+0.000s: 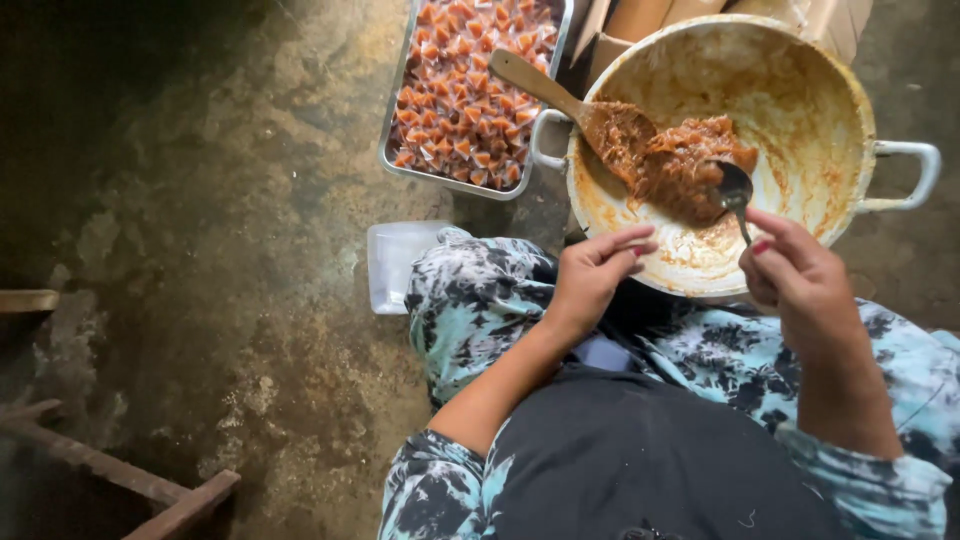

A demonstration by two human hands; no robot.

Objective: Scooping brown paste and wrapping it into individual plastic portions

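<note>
Tie-dyed blue and black cloth covers the person's knees nearest the camera. Above them the left hand (592, 272) is loosely curled, fingers bent inward, holding nothing that can be seen. The right hand (795, 275) pinches the thin handle of a metal spoon (735, 192), whose bowl rests in the brown paste (680, 165) inside the wide pan (810, 110). A wooden spatula (570, 100) leans in the paste too. Beyond, a steel tray (395, 110) holds wrapped orange sweets (465, 95) on the concrete floor (250, 250).
</note>
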